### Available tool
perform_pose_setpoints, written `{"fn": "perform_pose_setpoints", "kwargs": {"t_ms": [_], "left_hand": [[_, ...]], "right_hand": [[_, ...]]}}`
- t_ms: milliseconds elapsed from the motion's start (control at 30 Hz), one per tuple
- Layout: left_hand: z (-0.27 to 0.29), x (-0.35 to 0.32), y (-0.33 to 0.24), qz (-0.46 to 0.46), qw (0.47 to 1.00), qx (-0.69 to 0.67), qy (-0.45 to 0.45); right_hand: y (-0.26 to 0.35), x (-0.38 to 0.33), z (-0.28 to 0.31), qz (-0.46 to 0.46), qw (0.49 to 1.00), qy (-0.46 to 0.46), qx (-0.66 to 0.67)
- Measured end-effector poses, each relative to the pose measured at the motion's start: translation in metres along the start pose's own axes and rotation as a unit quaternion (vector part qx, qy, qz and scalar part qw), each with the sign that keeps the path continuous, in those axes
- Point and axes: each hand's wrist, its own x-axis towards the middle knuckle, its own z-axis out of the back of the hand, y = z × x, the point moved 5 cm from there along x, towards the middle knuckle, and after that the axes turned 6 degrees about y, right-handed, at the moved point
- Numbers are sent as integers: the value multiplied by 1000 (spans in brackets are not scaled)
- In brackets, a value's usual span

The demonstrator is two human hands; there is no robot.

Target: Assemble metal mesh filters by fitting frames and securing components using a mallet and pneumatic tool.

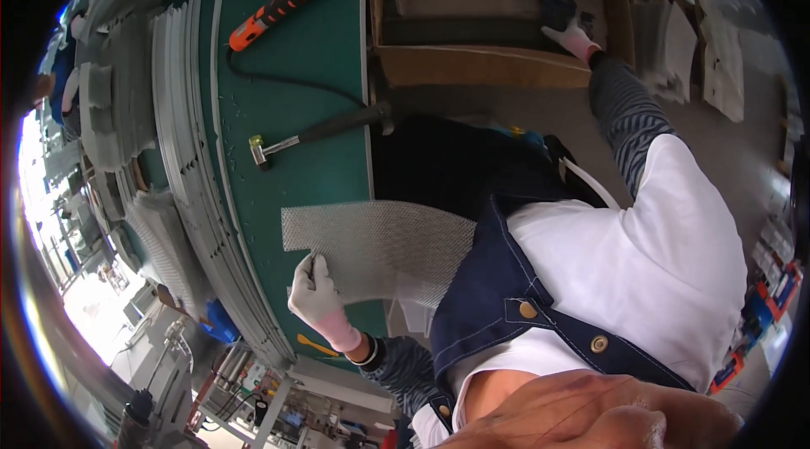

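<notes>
A sheet of grey metal mesh (384,238) with a notched corner reaches from the green worktop toward my lap. My left hand (319,301), in a white glove, is closed on its edge beside the notch, fingertips pinched together. My right hand (574,37) reaches into a long cardboard box (489,67) beside the table. Its white glove meets a dark shape in the box's shadow. The fingers seem bent around this dark thing, whose kind I cannot make out.
An orange and black corded power tool (278,12) and a two-faced hammer (316,135) lie on the green worktop (287,94). Long pale metal strips (181,137) run along its far side. A yellow-handled item (317,346) lies near my left wrist. Flat sheets (666,48) stand beyond the box.
</notes>
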Motion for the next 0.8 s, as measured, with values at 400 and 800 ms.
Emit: {"fn": "perform_pose_setpoints", "kwargs": {"t_ms": [400,800], "left_hand": [[-1,-4,2,-30,999,8,-12],[-4,-4,9,-37,999,-13,-15]], "right_hand": [[-5,52,-14,189,968,42,-160],[56,22,-42,12,961,205,-183]]}}
